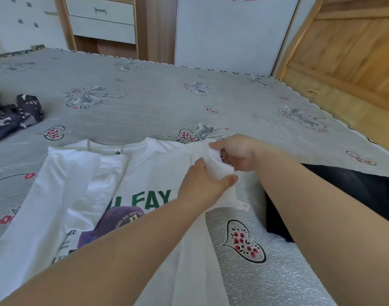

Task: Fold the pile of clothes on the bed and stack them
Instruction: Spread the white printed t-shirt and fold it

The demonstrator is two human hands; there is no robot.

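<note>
A white T-shirt (145, 168) with green lettering and a purple print lies face up on the bed, its left sleeve folded in over the chest. Both hands are at its right sleeve. My left hand (202, 184) pinches the bunched white sleeve from below. My right hand (237, 153) grips the same sleeve from above, fingers curled round the cloth. A dark patterned heap of clothes (14, 113) lies at the far left of the bed. A black garment (348, 195) lies on the right, partly hidden under my right forearm.
The bed (167, 102) wears a grey sheet with flower and heart prints. Behind it stand a drawer unit (100, 21), a white wardrobe door (231, 34) and a slanted wooden panel (348, 51) at the right.
</note>
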